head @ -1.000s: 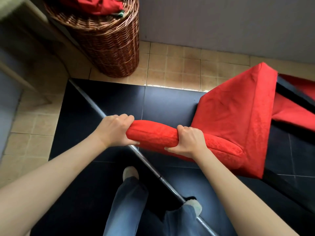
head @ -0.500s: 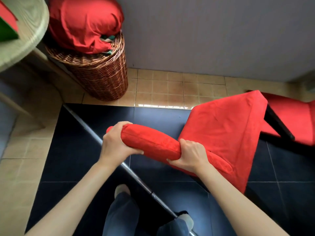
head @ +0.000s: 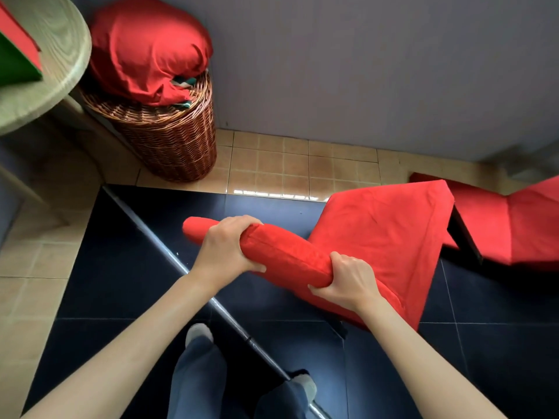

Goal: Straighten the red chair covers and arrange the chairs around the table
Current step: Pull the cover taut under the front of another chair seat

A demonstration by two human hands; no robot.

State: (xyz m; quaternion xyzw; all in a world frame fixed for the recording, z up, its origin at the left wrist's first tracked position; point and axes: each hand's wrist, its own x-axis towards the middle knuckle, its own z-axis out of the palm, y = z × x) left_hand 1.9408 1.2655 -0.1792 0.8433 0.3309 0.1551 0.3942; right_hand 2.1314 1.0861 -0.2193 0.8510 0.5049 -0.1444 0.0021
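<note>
A chair in a red cover (head: 384,237) stands in front of me, seat to the right. My left hand (head: 225,247) and my right hand (head: 348,282) both grip the padded top of its backrest (head: 281,255), left near the far end, right nearer the seat. A second red-covered chair (head: 520,225) with a dark leg lies low at the right, partly behind the first. The round pale wooden table (head: 45,71) shows its edge at the top left.
A wicker basket (head: 169,140) with a red bundle (head: 145,46) on top stands by the grey wall, next to the table. A metal strip (head: 187,273) crosses the dark tiles diagonally. My feet and legs are below. A red and green object (head: 15,55) lies on the table.
The view has lifted, bringing the table and bundle into sight. The backrest has swung toward the upper left, and my left hand has slid from its end toward the middle.
</note>
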